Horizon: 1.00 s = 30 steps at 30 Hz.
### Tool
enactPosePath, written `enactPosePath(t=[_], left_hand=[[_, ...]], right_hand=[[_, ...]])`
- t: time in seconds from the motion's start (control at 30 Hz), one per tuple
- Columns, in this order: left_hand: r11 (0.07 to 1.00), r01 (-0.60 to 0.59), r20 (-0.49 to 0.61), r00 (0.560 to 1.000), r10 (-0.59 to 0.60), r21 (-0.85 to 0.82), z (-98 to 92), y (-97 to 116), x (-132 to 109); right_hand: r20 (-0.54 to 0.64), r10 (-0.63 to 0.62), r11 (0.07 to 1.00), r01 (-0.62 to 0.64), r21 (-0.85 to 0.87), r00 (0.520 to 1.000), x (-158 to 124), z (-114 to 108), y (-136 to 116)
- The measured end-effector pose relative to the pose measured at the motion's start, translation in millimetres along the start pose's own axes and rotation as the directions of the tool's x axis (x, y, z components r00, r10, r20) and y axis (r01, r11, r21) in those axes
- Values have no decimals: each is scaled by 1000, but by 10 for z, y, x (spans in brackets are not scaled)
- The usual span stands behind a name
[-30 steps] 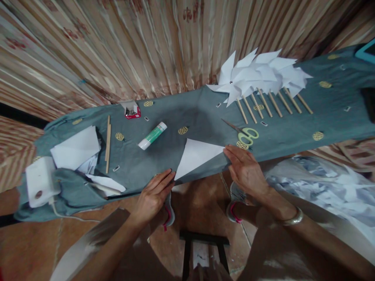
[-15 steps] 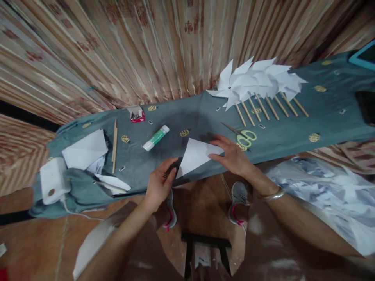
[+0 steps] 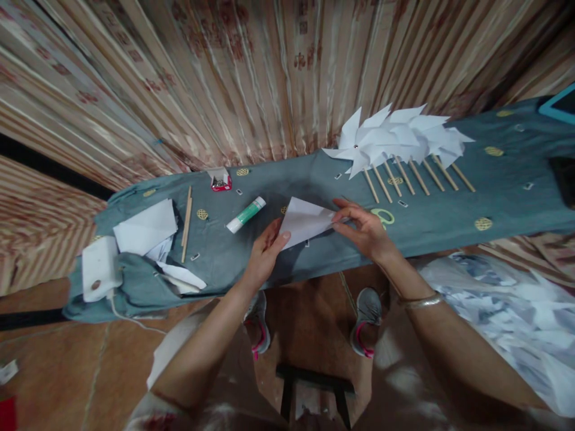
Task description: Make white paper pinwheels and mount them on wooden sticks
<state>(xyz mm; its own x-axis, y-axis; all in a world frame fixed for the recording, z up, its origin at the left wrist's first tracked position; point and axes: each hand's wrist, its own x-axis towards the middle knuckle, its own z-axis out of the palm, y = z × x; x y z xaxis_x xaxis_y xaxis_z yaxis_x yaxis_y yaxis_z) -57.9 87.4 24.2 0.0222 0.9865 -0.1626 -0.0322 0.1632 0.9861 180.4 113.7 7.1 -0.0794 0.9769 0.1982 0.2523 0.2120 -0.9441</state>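
Note:
A folded white sheet of paper point(image 3: 306, 221), roughly triangular, is held between my two hands above the cloth. My left hand point(image 3: 265, 251) pinches its wide left edge, thumb on top. At the narrow right tip, my right hand point(image 3: 363, 228) grips the paper between thumb and fingers. Just beyond my right hand lie scissors point(image 3: 384, 216) with light green handles, their blades mostly hidden behind the fingers. A green and white glue stick point(image 3: 246, 214) rests beyond my left hand.
White paper pinwheels point(image 3: 404, 140) on wooden sticks lie in a row at the back right. A small red box point(image 3: 221, 179), loose sticks point(image 3: 185, 227), stacked paper point(image 3: 148, 227) and a white adapter-like block point(image 3: 99, 269) are on the left. A paper-filled plastic bag point(image 3: 503, 323) stands lower right.
My left hand has moved up and now grips the paper's wide edge, which it was beside before. The paper is lifted slightly, and my right fingers have shifted to its tip.

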Motion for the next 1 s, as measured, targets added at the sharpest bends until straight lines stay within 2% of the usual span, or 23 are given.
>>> enactPosePath(t=[0.1,0.17,0.27,0.37,0.43,0.53,0.63,0.7,0.8,0.87,1.0], left_hand=[[997,38,44,998,-36,-67,58,77,57],[991,110,87,991,-103,-81,77,121,86],[976,218,174,962,-211,-19,115,163,104],[971,224,210,949,-236,81,168,156,95],[972,205,194,955,-224,113,194,133,87],[980,183,128,973,-191,73,205,106,94],[991,131,34,991,-131,23,178,97,139],[996,76,-28,997,-75,49,140,97,188],[991,-17,-89,996,29,136,74,113,257],[980,-77,-107,989,98,183,40,145,284],[954,-144,-160,969,190,263,13,241,308]], right_hand=[[-15,-8,996,9,90,1000,31,-57,-70],[-37,-4,991,9,137,999,45,-89,-141],[-62,1,981,11,195,998,61,-124,-235],[-82,-2,977,20,211,997,72,-158,-281],[-97,-4,980,23,199,995,73,-197,-289],[-109,-1,990,16,138,994,61,-307,-274],[-110,-3,996,-7,-88,994,24,-459,-223],[-109,-12,924,-31,-382,994,-13,-547,-168],[-91,2,659,-69,-749,996,-69,-617,-84],[-82,48,518,-95,-850,995,-96,-624,-48],[-63,95,378,-94,-921,994,-112,-593,-46]])
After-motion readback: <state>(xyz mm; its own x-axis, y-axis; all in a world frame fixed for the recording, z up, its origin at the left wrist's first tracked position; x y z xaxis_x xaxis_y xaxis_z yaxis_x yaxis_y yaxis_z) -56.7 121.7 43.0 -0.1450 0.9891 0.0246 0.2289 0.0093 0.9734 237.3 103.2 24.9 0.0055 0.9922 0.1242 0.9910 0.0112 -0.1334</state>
